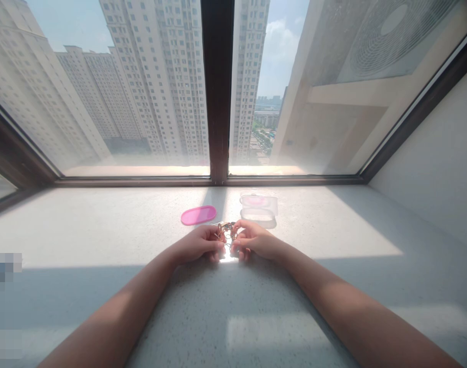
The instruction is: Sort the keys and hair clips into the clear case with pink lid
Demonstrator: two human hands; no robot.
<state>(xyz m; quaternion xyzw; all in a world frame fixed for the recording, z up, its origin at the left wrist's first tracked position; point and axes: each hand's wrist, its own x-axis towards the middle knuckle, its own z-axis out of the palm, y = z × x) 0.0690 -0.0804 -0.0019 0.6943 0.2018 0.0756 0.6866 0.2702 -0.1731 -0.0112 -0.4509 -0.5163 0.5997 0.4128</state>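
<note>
My left hand [201, 242] and my right hand [257, 240] meet over the sunlit sill, just in front of me. Between their fingertips is a small bunch of shiny metal rings [228, 228], gold and silver in colour, which look linked together. Both hands have their fingers closed on it, one from each side. Glare and the fingers hide part of the bunch, so its exact kind is hard to make out. Beyond my left hand lies a flat pink oval lid [198, 215]. A clear plastic box [259, 207] rests behind my right hand.
The speckled pale sill [264, 296] carries bands of sun and shadow. Along its far edge runs a dark window frame [219, 102] with glass panes, and a white wall [436, 143] bounds the right. A blurred patch [1, 271] covers the left edge.
</note>
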